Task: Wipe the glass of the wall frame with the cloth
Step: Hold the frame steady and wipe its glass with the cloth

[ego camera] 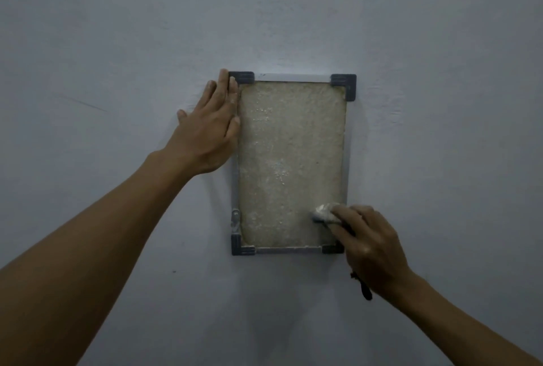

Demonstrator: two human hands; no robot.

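Observation:
A rectangular wall frame (343, 83) with dark grey corner pieces and pale rails hangs on the wall. Its glass (289, 160) looks beige and speckled with whitish grime. My left hand (210, 127) lies flat against the frame's upper left edge, fingers together and pointing up, thumb spread on the wall. My right hand (367, 243) is at the lower right corner, fingers closed on a small bunched white cloth (323, 213) pressed against the glass. The hand hides the frame's lower right side.
A plain bluish-grey wall (440, 101) fills the view all around the frame. A dark cord bracelet (363, 285) hangs at my right wrist. A small metal clip (235, 220) sits on the frame's lower left rail.

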